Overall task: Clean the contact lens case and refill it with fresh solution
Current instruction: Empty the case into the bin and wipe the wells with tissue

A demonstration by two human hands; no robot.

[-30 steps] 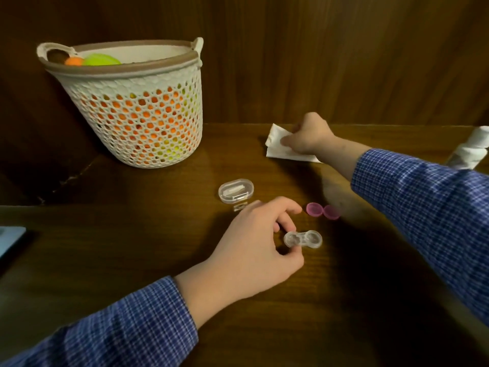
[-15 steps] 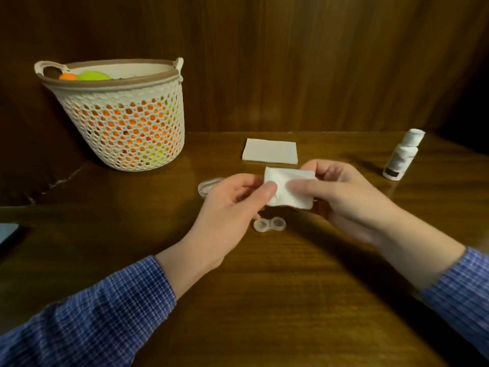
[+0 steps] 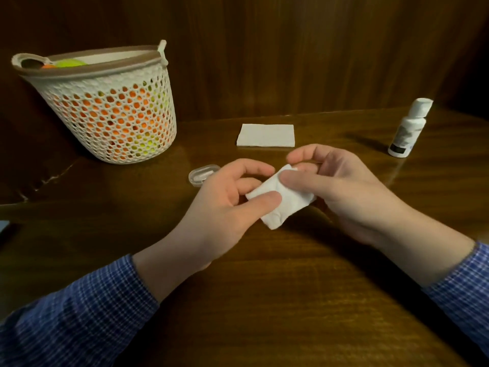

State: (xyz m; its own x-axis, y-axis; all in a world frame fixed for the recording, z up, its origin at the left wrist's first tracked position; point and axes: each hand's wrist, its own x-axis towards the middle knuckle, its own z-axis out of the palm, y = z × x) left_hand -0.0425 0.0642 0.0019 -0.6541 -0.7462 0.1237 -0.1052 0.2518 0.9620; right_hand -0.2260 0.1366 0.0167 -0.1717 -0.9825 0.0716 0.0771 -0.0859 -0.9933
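Observation:
A folded white tissue (image 3: 281,201) is held above the wooden table between both hands. My left hand (image 3: 225,207) pinches its near-left corner with thumb and fingers. My right hand (image 3: 338,186) grips its right side, thumb on top. The clear lens case and its pink caps are hidden, and I cannot tell whether the case is inside the tissue. A white solution bottle (image 3: 408,128) with a closed cap stands at the far right.
A second folded tissue (image 3: 266,135) lies flat near the back wall. A small clear oval container (image 3: 202,174) sits just behind my left hand. A white mesh basket (image 3: 105,107) with orange and green balls stands at the back left.
My right hand fetched a tissue from the back and brought it to the middle. My left hand left the lens case and took the tissue's other side. The case is now out of sight.

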